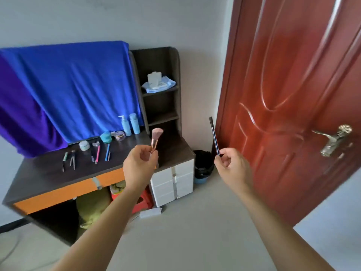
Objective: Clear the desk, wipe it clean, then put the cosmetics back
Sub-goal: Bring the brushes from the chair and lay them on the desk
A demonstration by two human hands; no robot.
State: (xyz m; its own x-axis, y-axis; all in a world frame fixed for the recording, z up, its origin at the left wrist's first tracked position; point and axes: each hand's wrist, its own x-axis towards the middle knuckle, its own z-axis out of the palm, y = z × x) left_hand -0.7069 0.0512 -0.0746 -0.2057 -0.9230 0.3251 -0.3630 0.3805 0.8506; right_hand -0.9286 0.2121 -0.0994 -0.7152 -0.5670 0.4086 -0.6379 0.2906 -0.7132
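My left hand [140, 161] is shut on a pink makeup brush [155, 139] with a rose-gold handle, held upright in front of the dark desk [45, 177]. My right hand [233, 165] is shut on a thin dark brush [214, 136], its tip pointing up, held to the right of the desk. On the desktop lie several pens and pencils [97, 153], small tools [72, 160], a white jar [84, 145], a teal jar [106, 137], a clear jar [119, 135] and two pale blue bottles [130, 125].
A blue cloth [74, 89] hangs behind the desk. A dark shelf unit [159, 106] at the desk's right holds a white pack and a cloth [158, 83]. A white drawer cabinet [172, 182], a black bin [203, 165] and a red door [289, 106] stand to the right.
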